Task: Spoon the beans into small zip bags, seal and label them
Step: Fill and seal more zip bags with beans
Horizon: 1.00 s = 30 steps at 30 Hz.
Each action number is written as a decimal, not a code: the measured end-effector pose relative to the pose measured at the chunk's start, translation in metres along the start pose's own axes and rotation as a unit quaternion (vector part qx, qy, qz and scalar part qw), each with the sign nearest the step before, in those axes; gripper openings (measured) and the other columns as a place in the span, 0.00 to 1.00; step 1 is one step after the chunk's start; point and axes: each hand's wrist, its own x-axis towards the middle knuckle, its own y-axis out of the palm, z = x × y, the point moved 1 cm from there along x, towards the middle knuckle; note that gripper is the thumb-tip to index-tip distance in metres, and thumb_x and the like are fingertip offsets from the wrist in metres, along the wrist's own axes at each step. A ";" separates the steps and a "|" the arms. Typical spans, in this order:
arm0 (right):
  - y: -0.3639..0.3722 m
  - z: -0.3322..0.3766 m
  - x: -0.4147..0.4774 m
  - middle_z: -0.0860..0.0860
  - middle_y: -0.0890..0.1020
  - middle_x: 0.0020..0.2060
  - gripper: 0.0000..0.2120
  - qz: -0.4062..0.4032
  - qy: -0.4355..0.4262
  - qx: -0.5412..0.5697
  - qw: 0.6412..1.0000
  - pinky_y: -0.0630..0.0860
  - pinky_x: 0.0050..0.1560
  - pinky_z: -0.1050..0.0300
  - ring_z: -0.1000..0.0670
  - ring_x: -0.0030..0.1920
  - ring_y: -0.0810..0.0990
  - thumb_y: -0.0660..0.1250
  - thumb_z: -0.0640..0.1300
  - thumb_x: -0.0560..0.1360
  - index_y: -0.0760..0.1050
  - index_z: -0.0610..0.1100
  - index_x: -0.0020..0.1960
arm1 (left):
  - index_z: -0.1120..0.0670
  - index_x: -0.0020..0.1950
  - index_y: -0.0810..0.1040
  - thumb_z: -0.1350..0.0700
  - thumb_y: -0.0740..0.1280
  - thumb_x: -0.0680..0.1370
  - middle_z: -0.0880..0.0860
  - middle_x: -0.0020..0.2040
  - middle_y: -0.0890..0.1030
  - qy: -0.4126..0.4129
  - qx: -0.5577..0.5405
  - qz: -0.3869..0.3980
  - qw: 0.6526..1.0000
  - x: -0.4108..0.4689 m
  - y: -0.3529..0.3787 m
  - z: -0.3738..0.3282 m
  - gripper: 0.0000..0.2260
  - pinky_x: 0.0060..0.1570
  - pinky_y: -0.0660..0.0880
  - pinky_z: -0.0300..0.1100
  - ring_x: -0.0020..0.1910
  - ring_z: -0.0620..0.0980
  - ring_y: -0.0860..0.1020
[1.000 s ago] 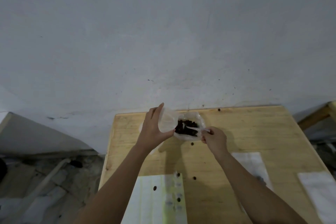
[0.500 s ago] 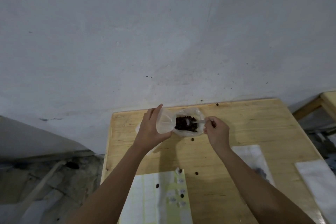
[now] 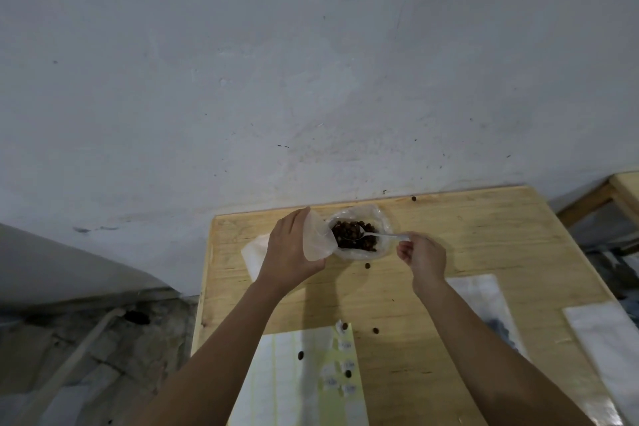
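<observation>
A clear plastic bag (image 3: pixel 382 220) of dark beans (image 3: pixel 352 235) lies open near the far edge of the wooden table (image 3: pixel 484 239). My left hand (image 3: pixel 290 252) holds a small clear zip bag (image 3: pixel 316 239) with its mouth turned toward the beans. My right hand (image 3: pixel 423 254) pinches the handle of a clear plastic spoon (image 3: pixel 378 235), and the spoon's bowl rests among the beans. A yellow-and-white label sheet (image 3: pixel 294 377) lies at the near edge between my forearms.
Loose beans (image 3: pixel 367 265) are scattered on the table and on the label sheet. More flat clear bags lie at the right (image 3: pixel 484 301) and far right (image 3: pixel 608 346), and another plastic piece (image 3: pixel 254 252) sits behind my left hand. A grey wall rises behind the table.
My right hand has drawn back to the right while the spoon's bowl stays in the beans. My left hand keeps the small zip bag beside the bean bag. The camera has tilted slightly.
</observation>
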 end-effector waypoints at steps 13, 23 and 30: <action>-0.041 0.052 -0.026 0.46 0.76 0.28 0.10 0.098 -0.185 -0.067 0.976 0.72 0.30 0.60 0.51 0.27 0.73 0.63 0.35 0.76 0.79 0.42 0.38 | 0.58 0.72 0.62 0.47 0.74 0.63 0.55 0.67 0.68 0.036 0.025 0.065 0.997 0.024 0.036 -0.037 0.41 0.66 0.61 0.46 0.67 0.56 0.65; -0.041 0.041 -0.024 0.47 0.77 0.32 0.08 0.054 -0.293 -0.141 0.944 0.73 0.30 0.68 0.59 0.26 0.74 0.62 0.37 0.77 0.79 0.41 0.44 | 0.60 0.68 0.67 0.46 0.70 0.62 0.56 0.63 0.72 0.058 0.028 0.033 0.997 0.015 0.027 -0.035 0.38 0.61 0.60 0.42 0.63 0.57 0.70; -0.015 -0.007 -0.022 0.44 0.79 0.40 0.09 0.107 -0.306 -0.267 0.908 0.77 0.42 0.50 0.44 0.39 0.79 0.60 0.37 0.78 0.80 0.39 0.51 | 0.61 0.69 0.67 0.41 0.63 0.63 0.58 0.64 0.72 0.042 0.033 0.025 0.998 0.001 0.017 -0.015 0.39 0.63 0.68 0.57 0.63 0.60 0.71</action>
